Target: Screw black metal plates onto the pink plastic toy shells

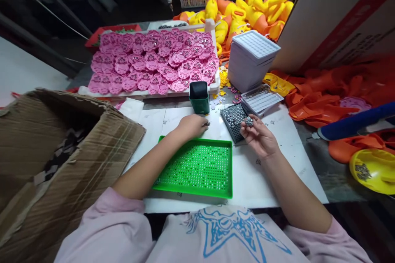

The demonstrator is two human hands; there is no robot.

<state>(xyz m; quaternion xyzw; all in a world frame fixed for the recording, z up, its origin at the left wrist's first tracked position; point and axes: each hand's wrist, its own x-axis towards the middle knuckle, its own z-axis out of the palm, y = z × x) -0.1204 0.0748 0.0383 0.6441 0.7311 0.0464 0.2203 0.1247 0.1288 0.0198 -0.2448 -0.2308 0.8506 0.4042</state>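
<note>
My left hand (193,126) is closed above the far edge of a green perforated tray (193,168). A tiny dark, shiny bit shows at its fingertips, too small to name. Just behind that hand stands a dark green square cup (199,100) with a black inside. My right hand (261,137), palm turned up, pinches a small silver-grey studded piece (248,121) between thumb and fingers. It is over the right edge of a dark grey tray (234,120) with rows of small holes, many filled with shiny bits. White paper (256,181) lies under the trays.
A white tray of pink flower-shaped pieces (151,61) stands at the back. White trays (253,59) are stacked right of it, before yellow and orange duck-like pieces (247,12). An open cardboard box (101,148) is at left; orange pieces (327,90) and a yellow bowl (378,168) lie right.
</note>
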